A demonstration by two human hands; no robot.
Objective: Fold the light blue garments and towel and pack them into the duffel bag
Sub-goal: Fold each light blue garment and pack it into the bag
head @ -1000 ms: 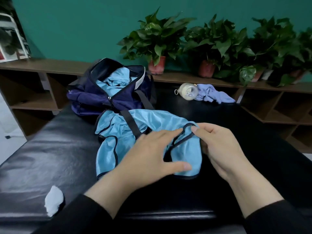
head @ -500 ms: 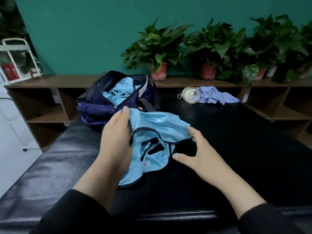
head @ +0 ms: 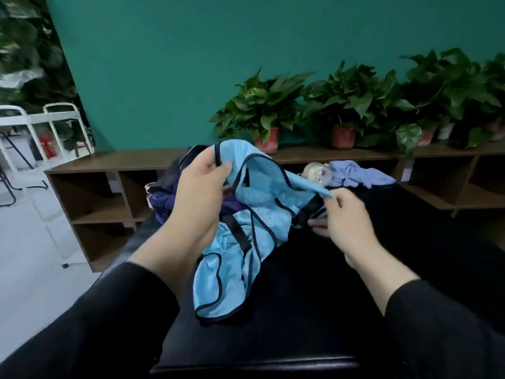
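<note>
White metal frames [head: 41, 124] stand at the far left on a pale floor, next to a brown wooden shelf unit [head: 109, 187] with open compartments. Moving right, the left hand [head: 200, 192] is raised above the black padded bench [head: 300, 310], its thumb and fingers pinching the dark-trimmed upper edge of a light blue garment [head: 259, 214]. That garment hangs between both hands, its lower part draping down onto the bench. Behind it, the navy duffel bag [head: 169, 203] sits on the bench, mostly hidden by the left hand and the cloth; a dark strap [head: 237, 231] from it crosses the garment's front. Further right, the right hand [head: 344, 222] pinches the garment's other corner between thumb and fingers, held lower than the left. Beyond it, a pale round bottle [head: 318, 173] lies beside a crumpled lavender-blue towel [head: 358, 176] at the bench's far end. Along the shelf top against the teal wall [head: 164, 64], potted plants [head: 267, 110] stand in a row.
</note>
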